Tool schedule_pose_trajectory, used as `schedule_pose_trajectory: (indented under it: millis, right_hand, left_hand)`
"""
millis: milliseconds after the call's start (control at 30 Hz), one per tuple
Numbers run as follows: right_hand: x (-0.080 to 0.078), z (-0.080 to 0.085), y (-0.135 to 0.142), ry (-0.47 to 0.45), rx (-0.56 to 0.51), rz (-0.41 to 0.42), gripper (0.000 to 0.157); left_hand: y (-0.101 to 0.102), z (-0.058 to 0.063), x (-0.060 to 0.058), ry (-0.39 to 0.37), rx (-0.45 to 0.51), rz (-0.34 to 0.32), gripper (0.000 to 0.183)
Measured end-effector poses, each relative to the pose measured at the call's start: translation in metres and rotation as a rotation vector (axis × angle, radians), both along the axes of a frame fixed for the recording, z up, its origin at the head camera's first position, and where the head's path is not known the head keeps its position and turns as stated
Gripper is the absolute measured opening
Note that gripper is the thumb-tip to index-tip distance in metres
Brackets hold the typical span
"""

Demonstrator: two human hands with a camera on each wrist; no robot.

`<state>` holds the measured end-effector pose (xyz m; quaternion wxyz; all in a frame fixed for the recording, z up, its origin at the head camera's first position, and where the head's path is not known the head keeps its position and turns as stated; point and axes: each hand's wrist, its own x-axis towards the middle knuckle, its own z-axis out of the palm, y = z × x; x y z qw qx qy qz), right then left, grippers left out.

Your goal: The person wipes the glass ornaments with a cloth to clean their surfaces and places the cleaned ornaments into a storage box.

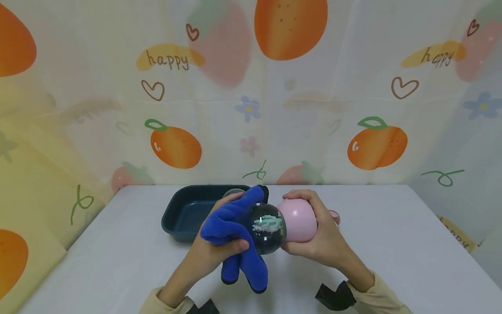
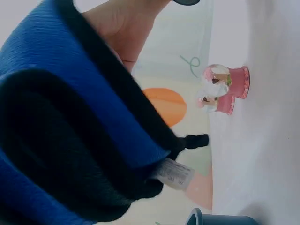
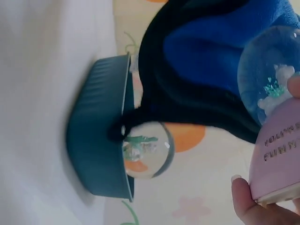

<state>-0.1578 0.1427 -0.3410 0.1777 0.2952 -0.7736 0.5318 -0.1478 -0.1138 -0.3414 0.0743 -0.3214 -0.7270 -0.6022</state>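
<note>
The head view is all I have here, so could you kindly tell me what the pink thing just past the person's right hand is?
Observer: The left wrist view shows two snow globes with pink bases, standing close together on the table.
Operator: Thank you. Does the pink base in the right hand carry any marking, please?
Observer: Yes, the right wrist view shows lettering on its side, though I cannot read it surely.
Operator: And might there be a label on the blue cloth in the left hand?
Observer: There is: a white label at its dark edge, in the left wrist view.
</note>
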Motion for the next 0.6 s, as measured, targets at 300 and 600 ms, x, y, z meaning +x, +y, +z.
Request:
schedule_pose_trajectory:
  millis: [300, 600]
  right_hand:
    - [0.005, 0.0023, -0.0032, -0.066, -0.025, -0.069, 0.079]
    - [0.0057, -0.0022, -0.0087, -0.041, -0.019, -0.036, 0.08]
  left_hand:
    - [-0.002, 0.0023, 0.0011, -0.061, -0.07, -0.084, 0.102]
    - [0.006, -0.0013, 0.0014, -0.128, -0.131, -0.026, 0.109]
